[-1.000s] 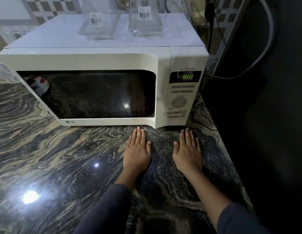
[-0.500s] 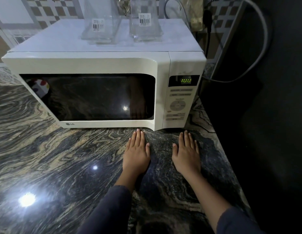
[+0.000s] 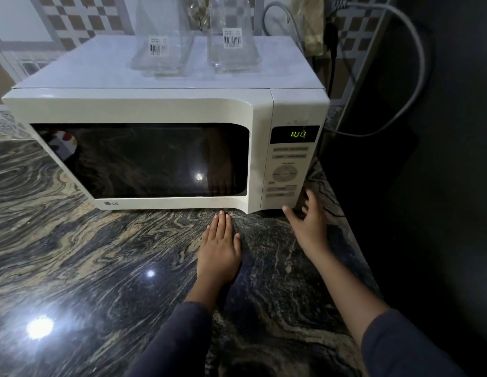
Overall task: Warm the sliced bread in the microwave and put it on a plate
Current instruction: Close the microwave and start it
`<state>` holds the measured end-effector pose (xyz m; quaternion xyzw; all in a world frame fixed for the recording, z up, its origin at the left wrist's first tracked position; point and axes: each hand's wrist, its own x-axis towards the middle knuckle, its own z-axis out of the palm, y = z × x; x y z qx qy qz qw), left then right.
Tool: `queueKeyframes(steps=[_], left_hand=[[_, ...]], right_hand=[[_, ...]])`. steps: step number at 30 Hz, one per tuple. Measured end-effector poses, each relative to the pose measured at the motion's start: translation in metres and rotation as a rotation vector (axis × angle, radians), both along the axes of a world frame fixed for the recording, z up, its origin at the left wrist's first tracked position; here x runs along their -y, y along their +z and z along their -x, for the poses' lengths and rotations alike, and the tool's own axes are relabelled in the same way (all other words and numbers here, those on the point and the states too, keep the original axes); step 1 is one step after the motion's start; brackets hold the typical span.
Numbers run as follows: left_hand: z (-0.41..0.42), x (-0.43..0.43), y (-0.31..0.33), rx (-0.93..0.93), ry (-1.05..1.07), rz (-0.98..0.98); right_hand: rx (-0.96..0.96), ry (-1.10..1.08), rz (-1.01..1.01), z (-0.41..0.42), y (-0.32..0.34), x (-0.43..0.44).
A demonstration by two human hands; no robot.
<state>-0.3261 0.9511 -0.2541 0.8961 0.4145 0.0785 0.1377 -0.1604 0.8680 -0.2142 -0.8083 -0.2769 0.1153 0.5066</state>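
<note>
A white microwave [image 3: 144, 110] stands on the marbled counter [image 3: 87, 262] with its door shut and its window dark. Green digits glow on its display [image 3: 298, 134], above the button panel [image 3: 284, 174]. My left hand [image 3: 219, 251] lies flat on the counter, fingertips just short of the door's lower right corner. My right hand [image 3: 309, 221] is lifted off the counter, fingers spread, right below the button panel. Neither hand holds anything. No bread or plate shows; the inside of the oven cannot be made out.
Two clear glass containers [image 3: 162, 42] [image 3: 231, 36] with barcode labels stand on top of the microwave. A grey cable [image 3: 416, 63] loops at the right, beside a dark surface [image 3: 427, 213]. The counter's right edge runs close to my right arm.
My right hand has risen from lying flat on the counter and moved forward and right toward the button panel. The left hand has stayed flat. The view has shifted slightly.
</note>
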Motion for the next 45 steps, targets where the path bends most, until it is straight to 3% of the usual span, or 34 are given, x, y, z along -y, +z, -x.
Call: queueKeyframes(steps=[15,21,34,37,40,42,45], left_hand=[[0.001,0.000,0.003,0.032,0.006,-0.005],[0.001,0.000,0.002,0.032,0.007,0.002],[0.000,-0.001,0.001,0.083,0.024,0.025],[0.002,-0.003,0.005,0.154,0.008,0.079],[0.009,-0.002,0.009,0.367,0.025,0.161],[0.012,0.001,0.016,0.545,0.097,0.279],[0.003,0.005,0.041,0.715,0.157,0.298]], right_hand=[[-0.031,-0.019,-0.201,-0.009,0.003,-0.021],[-0.089,0.003,-0.191,-0.012,0.007,-0.021],[-0.023,0.034,-0.115,-0.008,0.017,-0.020],[-0.036,0.002,-0.086,-0.005,0.028,-0.019],[0.041,-0.029,-0.063,-0.004,0.047,-0.018],[0.122,-0.027,-0.131,-0.005,0.065,-0.016],[0.277,-0.032,-0.305,-0.003,0.103,-0.012]])
